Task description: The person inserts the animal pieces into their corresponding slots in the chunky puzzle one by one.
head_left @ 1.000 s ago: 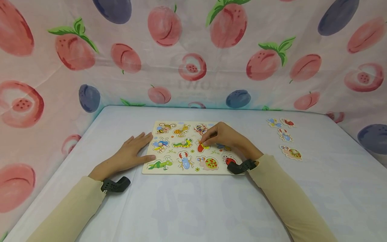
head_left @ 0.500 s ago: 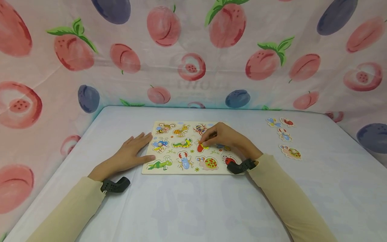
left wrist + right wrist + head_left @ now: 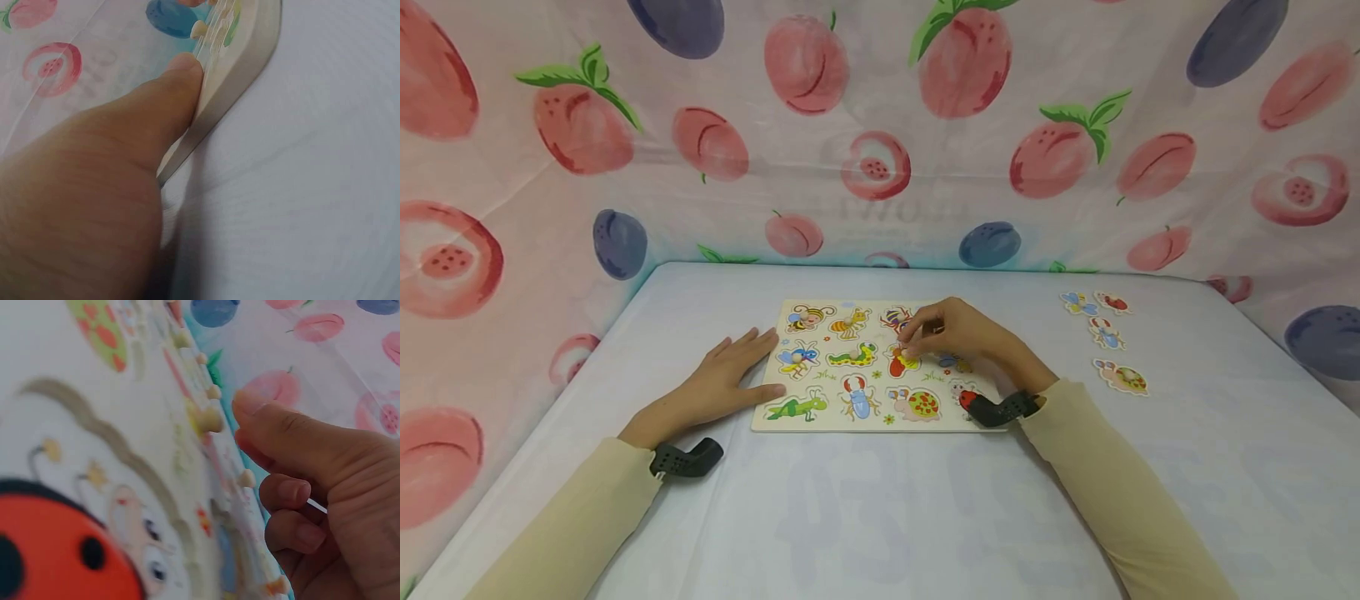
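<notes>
A pale wooden peg puzzle board (image 3: 808, 427) with insect pictures lies on the table. My left hand (image 3: 721, 385) lies flat at its left edge with fingers spread; in the left wrist view the thumb (image 3: 181, 81) presses on the board's rim. My right hand (image 3: 958, 329) hovers over the board's right half, fingers loosely bent and holding nothing. Just below its fingertips sits a red-and-yellow butterfly-like piece (image 3: 901, 363). In the right wrist view that hand stands a little apart from a round wooden knob (image 3: 211, 419). The forearm camera partly covers the printed ladybug (image 3: 964, 398).
To the right of the board lie loose pieces: a blue-winged insect (image 3: 1079, 304), a ladybug piece (image 3: 1112, 302), a stag beetle piece (image 3: 1107, 334) and a snail piece (image 3: 1122, 377). A fruit-print cloth (image 3: 880, 233) hangs behind the white table (image 3: 865, 517).
My right hand has let go of the red-and-yellow piece's knob and risen slightly up and to the right. The piece stays on the board, and the left hand has not moved.
</notes>
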### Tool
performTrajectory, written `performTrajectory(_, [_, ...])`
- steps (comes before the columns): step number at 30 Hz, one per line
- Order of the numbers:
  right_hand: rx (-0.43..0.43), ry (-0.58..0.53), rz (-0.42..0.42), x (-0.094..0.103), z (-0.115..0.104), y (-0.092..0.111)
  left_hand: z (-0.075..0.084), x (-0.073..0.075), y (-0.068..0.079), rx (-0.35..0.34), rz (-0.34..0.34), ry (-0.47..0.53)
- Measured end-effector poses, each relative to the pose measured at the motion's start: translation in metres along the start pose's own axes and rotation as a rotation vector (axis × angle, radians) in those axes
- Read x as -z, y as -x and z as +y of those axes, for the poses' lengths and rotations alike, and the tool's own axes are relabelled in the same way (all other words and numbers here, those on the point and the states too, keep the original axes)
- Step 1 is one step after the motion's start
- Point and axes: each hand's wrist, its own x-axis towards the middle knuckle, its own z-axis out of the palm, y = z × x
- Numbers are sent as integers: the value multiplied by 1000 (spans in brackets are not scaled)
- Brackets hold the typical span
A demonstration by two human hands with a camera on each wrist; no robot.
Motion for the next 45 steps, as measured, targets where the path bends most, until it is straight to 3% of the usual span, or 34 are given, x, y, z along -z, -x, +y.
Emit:
performTrajectory(8, [43, 35, 110, 26, -2, 12, 0, 0, -1, -3, -1, -3])
performTrajectory(15, [-24, 96, 215, 51, -1, 27, 0, 0, 0, 2, -4, -1])
performTrajectory(25, [-55, 158, 311, 73, 11, 41, 0, -2, 1, -2, 0, 0])
performTrajectory(32, [-52, 104, 414, 85, 23, 55, -2, -2, 0, -4, 4, -8])
performTrajectory(45, [-144, 11, 597, 107, 42, 87, -1, -1, 1, -9, 0, -2])
